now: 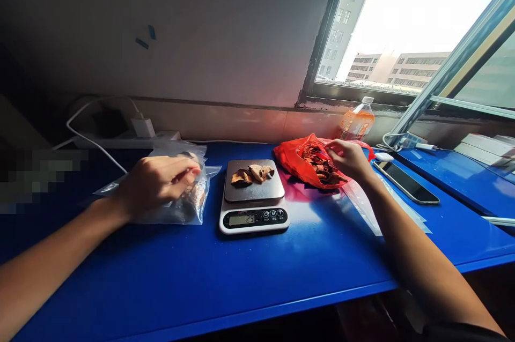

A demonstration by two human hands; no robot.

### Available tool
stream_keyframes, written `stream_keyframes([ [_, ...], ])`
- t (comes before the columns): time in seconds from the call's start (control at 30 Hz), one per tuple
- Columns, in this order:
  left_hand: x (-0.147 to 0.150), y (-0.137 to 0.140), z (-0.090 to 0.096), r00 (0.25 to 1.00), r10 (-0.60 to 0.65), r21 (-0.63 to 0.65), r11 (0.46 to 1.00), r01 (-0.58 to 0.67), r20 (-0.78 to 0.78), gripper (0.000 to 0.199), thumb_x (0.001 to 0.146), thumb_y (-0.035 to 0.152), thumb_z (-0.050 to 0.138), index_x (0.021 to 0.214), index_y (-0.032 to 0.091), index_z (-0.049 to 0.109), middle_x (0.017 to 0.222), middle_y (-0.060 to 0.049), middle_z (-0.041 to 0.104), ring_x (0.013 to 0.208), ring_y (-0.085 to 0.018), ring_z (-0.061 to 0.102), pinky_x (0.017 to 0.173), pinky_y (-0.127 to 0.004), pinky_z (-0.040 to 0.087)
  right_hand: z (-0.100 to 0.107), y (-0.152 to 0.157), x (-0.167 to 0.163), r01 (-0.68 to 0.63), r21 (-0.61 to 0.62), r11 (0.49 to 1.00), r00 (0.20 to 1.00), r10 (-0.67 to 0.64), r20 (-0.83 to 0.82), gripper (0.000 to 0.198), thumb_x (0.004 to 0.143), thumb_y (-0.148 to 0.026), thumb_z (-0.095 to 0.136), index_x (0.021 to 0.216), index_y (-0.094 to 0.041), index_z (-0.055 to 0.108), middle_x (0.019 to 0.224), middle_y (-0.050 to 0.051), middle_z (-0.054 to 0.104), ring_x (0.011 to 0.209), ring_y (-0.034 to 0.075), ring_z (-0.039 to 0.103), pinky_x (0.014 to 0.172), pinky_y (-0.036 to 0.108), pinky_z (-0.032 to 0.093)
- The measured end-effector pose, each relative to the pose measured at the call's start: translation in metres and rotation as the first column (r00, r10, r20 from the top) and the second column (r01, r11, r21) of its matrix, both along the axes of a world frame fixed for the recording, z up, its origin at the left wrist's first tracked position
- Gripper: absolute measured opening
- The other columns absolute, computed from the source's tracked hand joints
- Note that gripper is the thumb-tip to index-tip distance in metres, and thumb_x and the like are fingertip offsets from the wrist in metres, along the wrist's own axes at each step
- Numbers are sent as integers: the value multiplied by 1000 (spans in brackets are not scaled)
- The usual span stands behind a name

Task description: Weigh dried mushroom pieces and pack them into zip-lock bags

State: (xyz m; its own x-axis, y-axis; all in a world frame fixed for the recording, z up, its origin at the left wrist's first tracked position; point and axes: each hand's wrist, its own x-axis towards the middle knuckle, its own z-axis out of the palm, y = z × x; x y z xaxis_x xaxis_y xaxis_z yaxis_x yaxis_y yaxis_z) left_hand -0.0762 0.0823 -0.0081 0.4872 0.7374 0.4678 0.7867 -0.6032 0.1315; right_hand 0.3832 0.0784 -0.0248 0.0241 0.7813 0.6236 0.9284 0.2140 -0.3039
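Observation:
A white digital kitchen scale (254, 218) stands in the middle of the blue table, its display reading what looks like 2.9. Several dried brown slices (253, 175) lie on its metal plate. To its right, an open red plastic bag (290, 158) holds many more dried slices (317, 164). My right hand (349, 158) is at the bag's mouth, fingertips pinched over the contents; what they grip is hidden. Left of the scale, my left hand (159, 181) hovers over clear zip bags (195, 213) with dark contents, its fingers curled together; anything inside them cannot be made out.
Flat clear bags (364, 208) lie under my right forearm, beside a phone (408, 182). An orange drink bottle (357, 119) stands behind the red bag, near the window. A charger (142, 126) with a white cable sits on a power strip at the back left. The table's front edge (281, 320) runs nearest me.

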Motion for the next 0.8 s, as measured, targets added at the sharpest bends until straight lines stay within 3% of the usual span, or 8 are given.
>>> stream_keyframes([
  [0.27,10,5,-5,998,-31,-101,995,25,-60,34,91,42,42,93,21,69,99,-3,76,90,-23,69,80,-31,48,-20,18,21,-7,-131,991,999,13,45,26,72,-9,50,82,-15,74,90,11,75,83,22,68,76,31,51],
  [0.5,11,8,-9,993,-26,-104,995,14,-112,36,90,41,41,98,23,70,104,-3,74,92,-24,69,83,-33,49,-27,25,9,-73,-227,971,992,95,87,19,68,-11,55,73,-18,72,72,5,72,62,16,62,58,25,44],
  [0.63,11,8,-10,993,-17,-106,994,5,-114,36,91,42,40,97,23,70,105,-4,74,93,-24,69,85,-34,49,-27,28,5,-63,-221,973,994,82,78,14,67,-12,54,64,-18,65,61,3,66,56,15,57,55,25,39],
  [0.8,13,7,-9,992,-28,-118,993,13,-127,36,90,42,41,99,23,70,107,-4,74,94,-25,69,84,-34,49,-12,18,6,-90,-122,988,996,90,-11,13,73,-19,53,76,-18,65,80,7,72,73,19,64,67,28,47],
])
